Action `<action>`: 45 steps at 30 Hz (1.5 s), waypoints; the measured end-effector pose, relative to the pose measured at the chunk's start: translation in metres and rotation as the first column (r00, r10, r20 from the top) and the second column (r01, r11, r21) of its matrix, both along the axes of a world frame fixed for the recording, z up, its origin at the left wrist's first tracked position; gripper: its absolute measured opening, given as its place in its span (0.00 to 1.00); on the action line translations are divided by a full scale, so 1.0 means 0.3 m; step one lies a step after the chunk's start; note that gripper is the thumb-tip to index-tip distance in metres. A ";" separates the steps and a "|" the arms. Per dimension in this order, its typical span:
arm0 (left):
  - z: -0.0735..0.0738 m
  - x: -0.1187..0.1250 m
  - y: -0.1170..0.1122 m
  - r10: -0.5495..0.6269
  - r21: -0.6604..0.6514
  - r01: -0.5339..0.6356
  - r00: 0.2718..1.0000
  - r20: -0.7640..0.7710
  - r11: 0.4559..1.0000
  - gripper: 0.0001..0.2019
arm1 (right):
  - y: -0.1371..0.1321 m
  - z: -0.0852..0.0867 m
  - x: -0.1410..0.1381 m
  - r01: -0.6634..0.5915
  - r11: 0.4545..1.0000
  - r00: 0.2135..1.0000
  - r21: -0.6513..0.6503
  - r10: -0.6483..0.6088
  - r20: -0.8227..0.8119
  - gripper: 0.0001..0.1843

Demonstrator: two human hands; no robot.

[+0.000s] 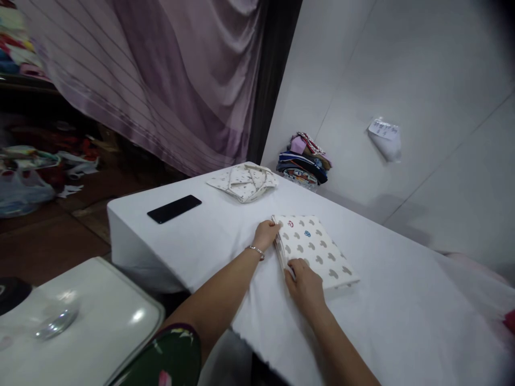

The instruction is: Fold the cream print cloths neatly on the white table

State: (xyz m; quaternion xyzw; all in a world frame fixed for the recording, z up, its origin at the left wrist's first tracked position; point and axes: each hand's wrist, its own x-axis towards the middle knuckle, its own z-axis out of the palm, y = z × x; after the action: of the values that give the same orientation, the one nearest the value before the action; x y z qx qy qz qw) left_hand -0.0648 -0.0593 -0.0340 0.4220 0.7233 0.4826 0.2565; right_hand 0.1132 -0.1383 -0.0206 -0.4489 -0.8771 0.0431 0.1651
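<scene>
Folded heart-print cloth [317, 249] lies mid table [402, 321]. Left hand [265, 234] and right hand [304, 283] touch its layered edge, fingers curled; fingertips hidden in layers, so pinching or pressing can't tell

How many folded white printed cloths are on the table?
2. One printed cloth mid-table, touched by left hand and right hand; second cloth at the far end near the phone. Wall pile may hide more.

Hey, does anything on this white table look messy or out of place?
Only one thing: the white patterned cloth at the table's far end lies loosely bundled with flaps open, unlike the neatly folded white grey-print cloth that the left hand and right hand touch. The flat black phone looks fine.
</scene>
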 end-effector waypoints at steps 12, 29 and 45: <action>0.024 -0.020 0.052 0.017 -0.117 -0.033 0.990 -0.141 0.993 0.13 | -0.003 -0.007 0.000 -0.011 0.999 1.000 0.031 0.011 -0.019 0.05; 0.039 -0.040 0.070 0.039 -0.127 -0.055 0.991 -0.128 0.990 0.19 | 0.001 -0.013 0.000 -0.011 0.999 1.000 0.051 0.013 -0.025 0.06; 0.023 -0.067 0.099 0.016 -0.076 -0.021 0.998 -0.069 0.997 0.15 | 0.007 -0.008 0.018 -0.033 0.999 0.979 0.015 0.035 -0.200 0.10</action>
State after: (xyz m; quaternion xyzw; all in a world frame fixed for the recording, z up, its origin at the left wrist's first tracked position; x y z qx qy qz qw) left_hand -0.0848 -0.0297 -0.0272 0.4211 0.7536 0.4422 0.2433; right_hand 0.1185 -0.1364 -0.0228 -0.4262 -0.8638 0.0857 0.2547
